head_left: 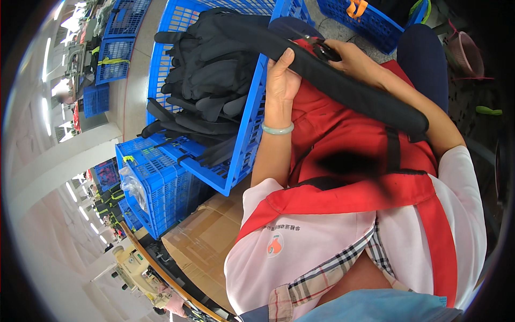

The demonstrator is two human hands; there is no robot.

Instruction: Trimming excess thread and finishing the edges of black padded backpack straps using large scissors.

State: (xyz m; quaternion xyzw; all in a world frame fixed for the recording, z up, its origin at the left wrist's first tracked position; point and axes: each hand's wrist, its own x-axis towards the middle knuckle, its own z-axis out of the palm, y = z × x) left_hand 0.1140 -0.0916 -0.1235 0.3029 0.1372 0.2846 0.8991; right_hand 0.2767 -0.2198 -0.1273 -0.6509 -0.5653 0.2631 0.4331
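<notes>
A long black padded fabric strip (pixel 354 88) lies slantwise across my lap, its rounded end by my right forearm. My left hand (pixel 283 75) grips the strip near its middle, the thumb on top and the fingers largely hidden below. In my right hand (pixel 357 61), just beyond the strip, are black-handled scissors (pixel 325 52), partly covered by the fingers. Their metal end points toward the strip; whether it touches the fabric I cannot tell. Many similar black padded pieces (pixel 209 70) are piled in a blue plastic crate (pixel 249 129) at my left.
Blue crates (pixel 161 188) stand below and behind the full one, beside a cardboard box (pixel 206 236). Another blue crate (pixel 362 24) is at the far side, with an orange band on it. A pink basket (pixel 465 56) stands at right. My red apron (pixel 332 129) covers my lap.
</notes>
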